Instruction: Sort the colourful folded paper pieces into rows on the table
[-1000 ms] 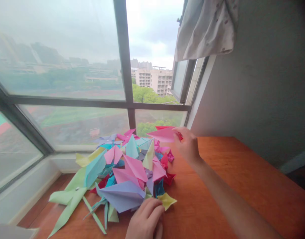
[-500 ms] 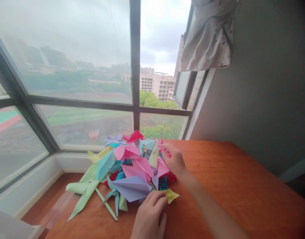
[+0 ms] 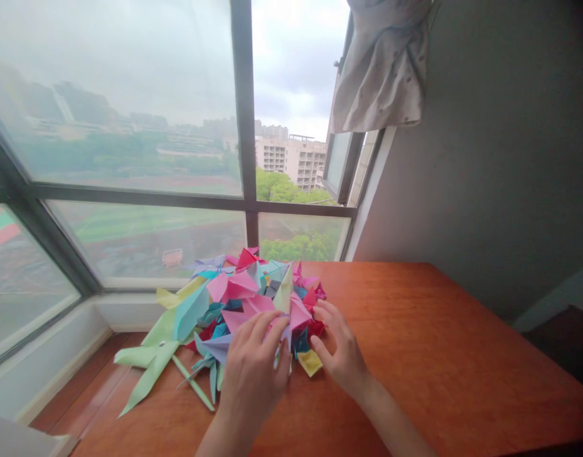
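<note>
A heap of folded paper shapes [image 3: 246, 295] in pink, teal, lilac, red and pale green lies on the orange-brown table [image 3: 415, 336] by the window. My left hand [image 3: 253, 368] rests on the near side of the heap, fingers spread over a lilac piece [image 3: 215, 346]. My right hand [image 3: 341, 349] sits at the heap's right edge, fingers apart and curved, fingertips touching the red and pink pieces. A small yellow piece [image 3: 310, 362] lies between the two hands. Neither hand grips anything that I can see.
A large window [image 3: 129, 158] with dark frames stands behind the heap, with a white sill below. A grey wall [image 3: 486, 158] runs along the right, and a pale curtain [image 3: 381, 70] is bunched at the top. Long green paper strips [image 3: 148, 368] stick out left.
My right hand had held a pink folded piece up above the heap; that piece is down in the heap. Both hands have come together on the heap's near side.
</note>
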Demonstrator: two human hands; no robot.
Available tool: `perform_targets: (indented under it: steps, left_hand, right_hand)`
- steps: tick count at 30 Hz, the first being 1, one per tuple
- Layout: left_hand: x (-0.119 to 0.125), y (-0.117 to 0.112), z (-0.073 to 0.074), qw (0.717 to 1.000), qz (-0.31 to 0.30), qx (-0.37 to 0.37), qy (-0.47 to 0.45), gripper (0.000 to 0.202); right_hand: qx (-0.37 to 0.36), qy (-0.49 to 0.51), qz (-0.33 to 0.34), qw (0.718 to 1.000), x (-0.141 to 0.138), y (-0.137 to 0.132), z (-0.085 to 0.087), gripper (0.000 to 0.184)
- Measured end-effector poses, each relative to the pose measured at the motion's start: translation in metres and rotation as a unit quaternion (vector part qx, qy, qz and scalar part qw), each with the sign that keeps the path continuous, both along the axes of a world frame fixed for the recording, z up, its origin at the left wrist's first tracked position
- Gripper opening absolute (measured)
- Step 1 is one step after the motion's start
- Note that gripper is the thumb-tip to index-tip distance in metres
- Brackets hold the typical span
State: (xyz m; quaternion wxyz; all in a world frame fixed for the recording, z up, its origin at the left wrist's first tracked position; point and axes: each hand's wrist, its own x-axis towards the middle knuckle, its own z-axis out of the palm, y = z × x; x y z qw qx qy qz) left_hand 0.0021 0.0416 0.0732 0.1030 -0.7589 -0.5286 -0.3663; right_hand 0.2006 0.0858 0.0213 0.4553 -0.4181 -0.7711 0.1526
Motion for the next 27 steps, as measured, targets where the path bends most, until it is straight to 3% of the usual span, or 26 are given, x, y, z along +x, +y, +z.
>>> perform_targets:
  steps: [3, 7, 13, 19, 24, 27]
  left_hand:
    - [-0.015, 0.033, 0.015, 0.993, 0.028, -0.089, 0.072, 0.031]
    - [-0.033, 0.052, 0.008, 0.976, 0.021, -0.179, 0.125, 0.031]
    - [-0.05, 0.027, -0.008, 0.975, 0.017, -0.186, 0.121, 0.025]
    - [-0.06, 0.009, -0.021, 0.979, -0.016, -0.192, 0.062, 0.026]
    - [-0.064, 0.01, -0.003, 0.969, -0.062, -0.239, 0.008, 0.03]
    - [-0.072, 0.026, 0.017, 0.976, -0.025, -0.215, -0.021, 0.033]
  right_hand:
    - [0.04, -0.074, 0.033, 0.996, -0.022, 0.008, 0.016, 0.045]
    - [0.058, -0.185, 0.059, 0.979, -0.044, 0.027, 0.018, 0.038]
    - [0.051, -0.243, 0.029, 0.968, -0.049, 0.048, 0.013, 0.035]
    - [0.014, -0.239, 0.004, 0.971, -0.033, 0.047, 0.013, 0.03]
    - [0.028, -0.184, -0.024, 0.982, -0.035, 0.042, 0.029, 0.033]
    - [0.045, -0.199, -0.02, 0.979, -0.051, 0.049, 0.044, 0.037]
